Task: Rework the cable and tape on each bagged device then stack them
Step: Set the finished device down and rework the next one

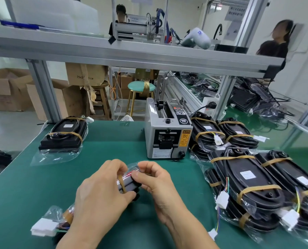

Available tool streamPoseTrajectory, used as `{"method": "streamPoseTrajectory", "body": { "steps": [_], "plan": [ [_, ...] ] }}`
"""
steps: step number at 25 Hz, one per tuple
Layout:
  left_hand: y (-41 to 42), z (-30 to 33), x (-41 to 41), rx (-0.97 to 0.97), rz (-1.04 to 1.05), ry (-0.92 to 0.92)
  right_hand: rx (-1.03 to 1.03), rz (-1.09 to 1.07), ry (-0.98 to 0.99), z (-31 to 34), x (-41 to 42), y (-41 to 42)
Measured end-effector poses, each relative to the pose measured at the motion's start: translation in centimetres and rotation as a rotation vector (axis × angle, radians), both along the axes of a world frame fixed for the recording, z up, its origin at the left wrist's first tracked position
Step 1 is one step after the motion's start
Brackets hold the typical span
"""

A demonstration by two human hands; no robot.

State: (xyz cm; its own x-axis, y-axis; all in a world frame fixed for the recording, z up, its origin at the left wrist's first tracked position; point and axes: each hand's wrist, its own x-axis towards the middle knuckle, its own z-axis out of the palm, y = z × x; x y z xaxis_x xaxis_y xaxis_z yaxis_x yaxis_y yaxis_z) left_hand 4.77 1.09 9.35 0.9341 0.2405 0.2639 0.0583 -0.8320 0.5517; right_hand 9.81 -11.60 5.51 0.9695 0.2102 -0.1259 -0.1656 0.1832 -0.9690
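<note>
The bagged device (129,184) is held above the desk (113,144) at the 6 o'clock position. Both hands, left (102,191) and right (156,182), pinch its tan tape band (122,184). The tape dispenser (167,133) stands at 12 o'clock; stacked bagged devices (248,177) lie at 3 o'clock.
</note>
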Motion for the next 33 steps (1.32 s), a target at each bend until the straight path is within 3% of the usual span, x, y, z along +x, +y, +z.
{"method": "streamPoseTrajectory", "body": {
  "steps": [5, 8, 10, 13, 16, 18, 20, 22, 25, 27, 33],
  "plan": [
    [0.3, 0.2, -0.5, -0.1, -0.061, -0.076, -0.132, 0.069, -0.125, 0.6, -0.6, -1.1],
    [3.0, 1.0, -0.7, -0.579, -0.125, -0.244, -0.268, 0.083, -0.244, 1.8, -0.6, -2.4],
    [5.2, 1.3, -0.7, -0.909, -0.281, -0.339, -0.273, 0.145, -0.339, 2.8, -0.4, -2.7],
    [6.1, 0.7, -0.8, -1.166, -0.45, -0.461, -0.269, 0.349, -0.439, 4.7, 0.5, -2.4],
    [6.0, -0.7, -1.2, -1.281, -0.494, -0.499, -0.324, 0.423, -0.528, 5.9, 1.3, -1.6],
    [6.5, -1.3, -1.6, -1.226, -0.465, -0.469, -0.354, 0.412, -0.572, 6.1, 1.6, -1.0],
    [7.2, -1.2, -2.0, -1.023, -0.386, -0.447, -0.368, 0.393, -0.592, 5.9, 1.7, -0.2],
    [7.6, -0.4, -2.6, -0.645, -0.322, -0.464, -0.361, 0.39, -0.575, 5.3, 1.6, 0.3],
    [7.3, 1.2, -2.6, -0.118, -0.423, -0.45, -0.332, 0.439, -0.523, 4.5, 1.8, 0.3],
    [7.0, 1.9, -2.5, -0.105, -0.499, -0.349, -0.317, 0.491, -0.492, 4.4, 2.1, -0.1],
    [7.8, 1.7, -1.9, -0.507, -0.473, -0.159, -0.255, 0.583, -0.414, 3.9, 2.4, -0.9]
  ]
}}
